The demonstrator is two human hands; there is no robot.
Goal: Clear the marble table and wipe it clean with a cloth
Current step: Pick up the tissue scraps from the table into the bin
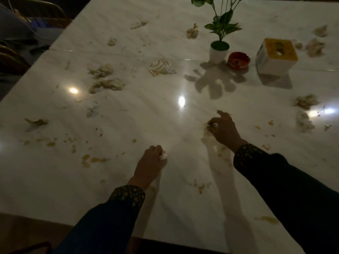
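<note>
Nearest the person, the front stretch of the marble table [55,180] carries only yellowish smears [95,160] and crumbs, which suggests pickup has begun here and the wiping has not. No cloth can be made out anywhere in the dim view.

The left hand [149,166] sits low over the marble with its fingers curled around a small white wad of tissue [163,156], holding it in the fist, probably to keep collected rubbish together while the other hand gathers more. A little farther out, the right hand [222,130] pinches another crumpled tissue [212,126] between thumb and fingers, the forefinger sticking out beyond it; whether the tissue is lifted off the surface or touching it cannot be told.

Beyond the hands, used tissues lie scattered well apart across the middle: a pair [104,77] to the left, a larger one [161,66] near the centre, and more [304,101] by the right edge.

Farther back stand the items likely meant to stay: a small potted plant [219,52], a red ashtray [238,60] just beside it, and a tissue box [275,55] with a yellow top to the right. More crumpled tissues [192,32] lie around and behind them, so the clearing step looks early, with most of the litter left.
</note>
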